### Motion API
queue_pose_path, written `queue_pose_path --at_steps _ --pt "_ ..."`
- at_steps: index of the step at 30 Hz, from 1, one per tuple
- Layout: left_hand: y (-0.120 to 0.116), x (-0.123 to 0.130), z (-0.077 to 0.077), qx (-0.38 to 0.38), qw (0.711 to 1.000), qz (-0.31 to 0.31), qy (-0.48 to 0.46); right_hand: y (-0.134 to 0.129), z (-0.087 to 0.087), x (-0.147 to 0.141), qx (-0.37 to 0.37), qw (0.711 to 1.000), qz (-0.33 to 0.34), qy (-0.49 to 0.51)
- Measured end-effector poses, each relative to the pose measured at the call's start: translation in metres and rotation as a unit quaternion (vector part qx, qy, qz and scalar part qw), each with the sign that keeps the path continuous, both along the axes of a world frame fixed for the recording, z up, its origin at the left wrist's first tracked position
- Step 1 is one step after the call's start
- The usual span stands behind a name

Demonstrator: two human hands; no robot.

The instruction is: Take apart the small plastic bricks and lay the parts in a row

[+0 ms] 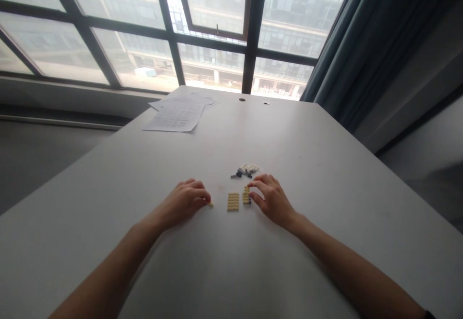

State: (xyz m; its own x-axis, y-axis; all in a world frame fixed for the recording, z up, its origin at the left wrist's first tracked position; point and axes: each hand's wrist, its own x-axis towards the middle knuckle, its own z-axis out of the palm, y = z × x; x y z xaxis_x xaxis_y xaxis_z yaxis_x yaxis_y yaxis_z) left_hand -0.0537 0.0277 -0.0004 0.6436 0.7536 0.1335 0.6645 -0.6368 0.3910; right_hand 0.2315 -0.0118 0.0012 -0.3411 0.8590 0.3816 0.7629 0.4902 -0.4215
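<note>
In the head view, a pile of white and grey building pieces (pixel 246 170) lies just beyond the right hand (pixel 271 199) on the white table (pixel 347 184). Farther off to the left are overlapping printed sheets (pixel 175 114), with a dark round cable hole (pixel 242 100) near the far edge. A dark curtain (pixel 365 34) hangs along the right, beside the framed window (pixel 213 41).

Between the hands lies a tan studded plate (pixel 233 202), just beside a tan brick cluster (pixel 246 195). The left hand (pixel 191 198) has its fingertips narrowed on a small tan piece (pixel 211 204). The right hand's thumb and index finger stand slightly apart at the cluster's right side; whether they grip it, I cannot tell.

Both side edges run well outside the hands, with bare tabletop between.
</note>
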Motion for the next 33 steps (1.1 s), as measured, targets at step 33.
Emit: queue_pose_path --at_steps 33 --pt "-0.042 -0.002 -0.008 0.080 0.991 0.107 -0.021 0.014 0.002 -0.087 0.006 0.977 0.158 -0.144"
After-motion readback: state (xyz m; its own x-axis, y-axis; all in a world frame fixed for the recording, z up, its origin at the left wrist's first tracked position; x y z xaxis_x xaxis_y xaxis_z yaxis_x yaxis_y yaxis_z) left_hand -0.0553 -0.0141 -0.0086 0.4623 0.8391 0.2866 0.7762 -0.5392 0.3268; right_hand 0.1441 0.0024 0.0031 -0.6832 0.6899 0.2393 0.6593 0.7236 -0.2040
